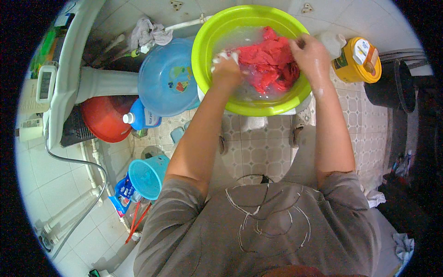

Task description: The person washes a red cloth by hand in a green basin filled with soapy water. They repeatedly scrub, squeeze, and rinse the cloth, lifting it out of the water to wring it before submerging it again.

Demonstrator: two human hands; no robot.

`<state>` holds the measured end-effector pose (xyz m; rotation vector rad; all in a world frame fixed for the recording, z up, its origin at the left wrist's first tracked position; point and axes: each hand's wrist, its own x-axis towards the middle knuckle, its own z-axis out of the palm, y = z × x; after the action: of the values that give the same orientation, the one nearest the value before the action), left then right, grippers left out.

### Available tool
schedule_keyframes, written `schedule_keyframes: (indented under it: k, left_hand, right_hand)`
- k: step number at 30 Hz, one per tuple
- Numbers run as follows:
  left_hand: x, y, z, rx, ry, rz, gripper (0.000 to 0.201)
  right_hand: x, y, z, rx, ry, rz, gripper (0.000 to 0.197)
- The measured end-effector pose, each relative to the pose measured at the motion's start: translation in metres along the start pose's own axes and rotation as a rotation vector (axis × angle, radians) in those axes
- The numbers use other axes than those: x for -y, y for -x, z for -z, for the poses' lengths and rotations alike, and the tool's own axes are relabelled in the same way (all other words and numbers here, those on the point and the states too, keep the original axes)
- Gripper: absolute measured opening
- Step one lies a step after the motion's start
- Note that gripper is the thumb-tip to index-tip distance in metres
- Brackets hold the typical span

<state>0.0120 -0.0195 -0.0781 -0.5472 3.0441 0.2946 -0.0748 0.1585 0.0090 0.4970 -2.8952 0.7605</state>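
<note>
A lime-green basin (201, 60) holds cloudy, sudsy water and a crumpled red cloth (267, 57). Inside its left part, my left hand (226, 69) is closed at the cloth's left end, with white foam over the fingers and the fingertips hidden. At the opposite side, my right hand (310, 54) is wet and curled, thumb and fingers bent together against the cloth's upper right edge. Part of the cloth lies under the water, its folds bunched between both hands.
Left of the basin are a translucent blue basin (154, 83), a red basin (104, 117), a blue bottle (146, 116), a turquoise bucket (150, 177) and a white pedestal sink (69, 87). A yellow tub (353, 67) and a black bin (387, 87) stand at the right.
</note>
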Motion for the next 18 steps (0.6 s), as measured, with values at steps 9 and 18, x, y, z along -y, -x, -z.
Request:
schedule_keyframes:
  k: [9, 18]
  left_hand:
    - [0.006, 0.001, -0.033, 0.640, -0.131, -0.189, 0.038]
    - [-0.001, 0.007, -0.029, 0.754, -0.206, -0.281, 0.031]
  right_hand:
    - [-0.013, 0.021, -0.070, 0.450, 0.456, 0.376, 0.055]
    - [-0.013, 0.036, -0.095, 0.582, 0.642, 0.380, 0.045]
